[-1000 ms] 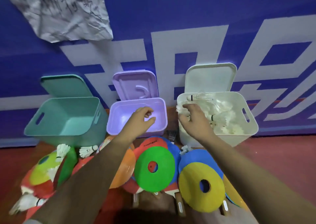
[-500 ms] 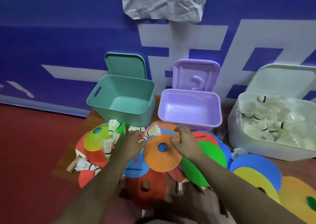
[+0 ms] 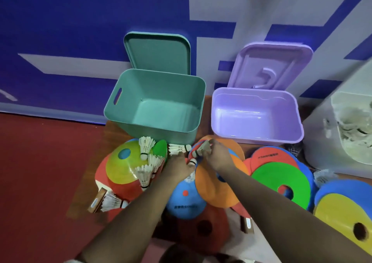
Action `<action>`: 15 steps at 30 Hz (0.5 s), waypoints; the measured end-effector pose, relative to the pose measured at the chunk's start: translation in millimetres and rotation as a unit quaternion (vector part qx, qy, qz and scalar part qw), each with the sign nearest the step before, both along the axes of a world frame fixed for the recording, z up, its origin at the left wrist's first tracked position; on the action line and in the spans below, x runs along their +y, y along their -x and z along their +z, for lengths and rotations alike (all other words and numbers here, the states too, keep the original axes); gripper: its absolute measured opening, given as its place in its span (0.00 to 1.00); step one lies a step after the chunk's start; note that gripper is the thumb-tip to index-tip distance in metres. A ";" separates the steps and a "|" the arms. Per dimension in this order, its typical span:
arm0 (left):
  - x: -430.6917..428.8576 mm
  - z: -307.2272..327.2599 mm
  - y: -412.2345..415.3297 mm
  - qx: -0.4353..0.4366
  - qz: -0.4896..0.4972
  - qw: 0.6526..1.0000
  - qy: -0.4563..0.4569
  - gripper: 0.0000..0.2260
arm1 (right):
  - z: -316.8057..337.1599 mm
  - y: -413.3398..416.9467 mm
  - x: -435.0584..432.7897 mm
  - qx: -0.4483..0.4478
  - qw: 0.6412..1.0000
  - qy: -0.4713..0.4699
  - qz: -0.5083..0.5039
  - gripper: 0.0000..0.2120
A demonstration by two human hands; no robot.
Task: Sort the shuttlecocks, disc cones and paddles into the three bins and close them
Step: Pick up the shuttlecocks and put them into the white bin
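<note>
Three open bins stand by the wall: teal (image 3: 153, 102), purple (image 3: 255, 118), both bare inside, and white (image 3: 322, 142) at the right edge with shuttlecocks in it. My right hand (image 3: 218, 157) pinches the feathers of a shuttlecock (image 3: 202, 149) above an orange disc cone (image 3: 219, 192). My left hand (image 3: 177, 169) curls over another shuttlecock (image 3: 192, 161); its cork pokes out by the fingers. Several loose shuttlecocks (image 3: 146, 146) lie on a yellow cone (image 3: 120, 168). A red paddle (image 3: 120, 186) with a wooden handle lies beneath that cone.
Green (image 3: 281, 180), blue (image 3: 185, 202), red (image 3: 267, 156) and yellow (image 3: 342, 212) disc cones overlap across the low board. Another paddle handle (image 3: 247, 224) shows under the cones. Each bin's lid leans on the blue wall (image 3: 70, 31) behind. Red floor (image 3: 40, 172) lies to the left.
My view has swung left and closer. Both hands moved from the orange cone's edge to the shuttlecocks at its top; the right hand has lifted one.
</note>
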State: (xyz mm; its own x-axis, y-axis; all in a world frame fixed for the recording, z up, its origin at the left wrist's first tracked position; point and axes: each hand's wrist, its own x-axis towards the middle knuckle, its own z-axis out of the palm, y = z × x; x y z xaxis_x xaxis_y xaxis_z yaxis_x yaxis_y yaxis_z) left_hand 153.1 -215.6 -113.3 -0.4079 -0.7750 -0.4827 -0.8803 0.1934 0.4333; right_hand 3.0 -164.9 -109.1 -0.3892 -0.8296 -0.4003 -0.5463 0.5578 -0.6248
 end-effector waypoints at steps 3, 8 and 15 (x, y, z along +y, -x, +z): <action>3.0 -7.0 -0.6 0.019 -0.035 0.999 -0.007 0.19 | 16.4 -8.0 -2.9 0.017 0.999 0.012 -0.045 0.07; -0.4 -9.2 0.2 0.022 -0.042 0.999 -0.005 0.14 | 18.8 -6.8 6.9 0.016 0.996 0.063 -0.062 0.04; -8.3 25.0 3.4 0.249 0.261 0.901 -0.242 0.22 | 64.9 15.1 39.4 0.023 0.985 0.148 -0.089 0.04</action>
